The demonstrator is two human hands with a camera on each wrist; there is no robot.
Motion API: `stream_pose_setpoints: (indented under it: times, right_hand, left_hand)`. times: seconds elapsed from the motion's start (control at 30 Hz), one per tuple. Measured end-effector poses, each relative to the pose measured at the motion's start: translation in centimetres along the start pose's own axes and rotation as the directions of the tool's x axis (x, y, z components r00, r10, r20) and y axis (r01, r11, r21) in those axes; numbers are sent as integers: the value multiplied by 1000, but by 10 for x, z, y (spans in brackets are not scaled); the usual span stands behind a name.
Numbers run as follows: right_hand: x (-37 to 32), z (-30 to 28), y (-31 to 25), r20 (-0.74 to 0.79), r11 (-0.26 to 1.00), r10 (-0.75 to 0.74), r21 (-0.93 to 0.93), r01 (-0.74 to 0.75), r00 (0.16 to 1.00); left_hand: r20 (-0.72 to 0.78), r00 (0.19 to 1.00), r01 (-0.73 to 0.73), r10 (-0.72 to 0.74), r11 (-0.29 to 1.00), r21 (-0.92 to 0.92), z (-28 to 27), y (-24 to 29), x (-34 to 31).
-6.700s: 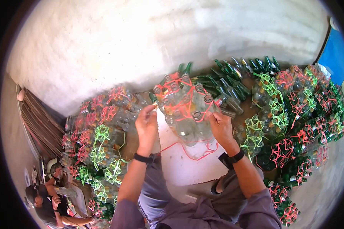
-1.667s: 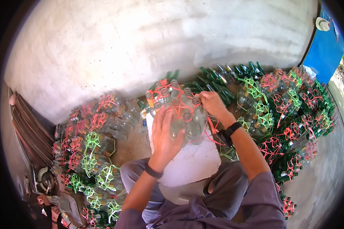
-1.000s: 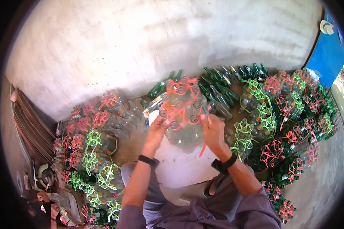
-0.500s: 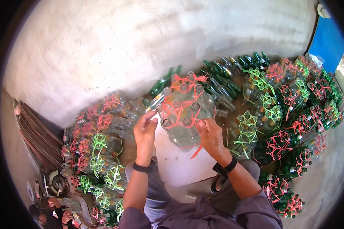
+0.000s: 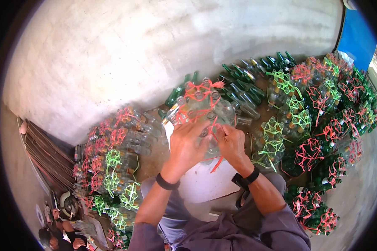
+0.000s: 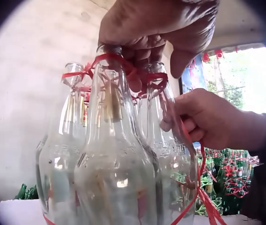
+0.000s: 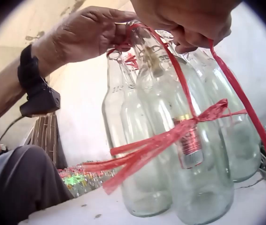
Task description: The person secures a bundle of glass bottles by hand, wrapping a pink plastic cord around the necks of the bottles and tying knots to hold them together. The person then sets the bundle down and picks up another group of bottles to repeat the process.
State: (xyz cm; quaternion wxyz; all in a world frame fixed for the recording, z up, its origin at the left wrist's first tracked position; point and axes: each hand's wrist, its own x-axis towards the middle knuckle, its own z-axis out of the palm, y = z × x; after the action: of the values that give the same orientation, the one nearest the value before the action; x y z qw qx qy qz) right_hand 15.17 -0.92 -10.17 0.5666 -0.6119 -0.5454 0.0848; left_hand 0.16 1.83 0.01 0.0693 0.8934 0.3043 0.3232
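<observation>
A cluster of clear glass bottles stands upright on a white board, red plastic ribbon wound round the necks and a knotted band round the bodies. Over the near-left necks lies the left hand, its fingers reaching among them. The right hand pinches red ribbon at the near-right side, fingers curled. A loose ribbon tail hangs below it.
Bundles of bottles tied with red and green ribbon fill the left and right. Loose green bottles lie by the wall behind. Rods and people are at lower left.
From beside the cluster's left edge, the left hand has moved right onto the bottle necks. The right hand stays near the right side with ribbon in its fingers.
</observation>
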Motion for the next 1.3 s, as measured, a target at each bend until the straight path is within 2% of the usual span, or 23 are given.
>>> stream_pose_setpoints:
  times: [0.1,0.2,0.27,0.3,0.37,0.5,0.6,0.7,0.77,0.9,0.97,1.1,1.17,1.2,1.27,1.3]
  right_hand:
    - [11,-5,-6,59,994,85,-71,-80,995]
    - [23,-15,-10,125,986,163,-45,-159,979]
    - [30,-23,-12,401,929,342,-7,-370,850]
    - [33,-23,-9,401,928,345,-6,-373,849]
    - [38,-19,-4,455,916,373,-41,-399,809]
    - [41,-18,-5,515,883,399,9,-470,759]
    - [41,-16,6,590,854,381,70,-515,712]
    - [41,-12,6,583,856,402,34,-515,706]
    - [41,-13,2,527,868,425,-7,-496,736]
    - [38,-9,4,486,893,413,-51,-447,770]
    - [34,-4,6,373,915,402,-166,-367,836]
    - [34,-9,1,388,906,418,-121,-405,821]
    - [33,-10,-4,381,889,449,-101,-446,808]
    - [32,-9,-4,376,889,450,-102,-446,810]
    - [30,-4,-1,277,908,412,-204,-365,868]
    - [29,-4,-2,272,907,414,-205,-368,869]
  left_hand:
    - [88,994,73,-70,997,-33,-6,-7,6]
    - [171,985,19,-15,1000,-16,-8,-12,14]
    - [332,924,226,-189,971,-75,-12,-7,20]
    - [336,923,225,-188,971,-75,-12,-7,22]
    - [396,881,326,-260,939,-109,-13,-9,25]
    - [394,881,326,-262,939,-105,-14,-15,22]
    - [379,899,272,-219,958,-92,-14,-16,22]
    - [408,882,301,-237,949,-98,-15,-21,22]
    - [441,871,325,-218,928,-183,-16,-23,22]
    - [484,844,374,-233,901,-218,-19,-24,25]
    - [485,860,350,-157,873,-339,-18,-27,25]
    - [549,824,391,-140,841,-373,-18,-34,27]
    - [569,822,294,-28,876,-381,-21,-36,34]
    - [569,822,290,-23,877,-384,-21,-37,35]
    - [598,801,298,4,864,-406,-19,-40,38]
    - [600,800,296,9,864,-408,-19,-41,38]
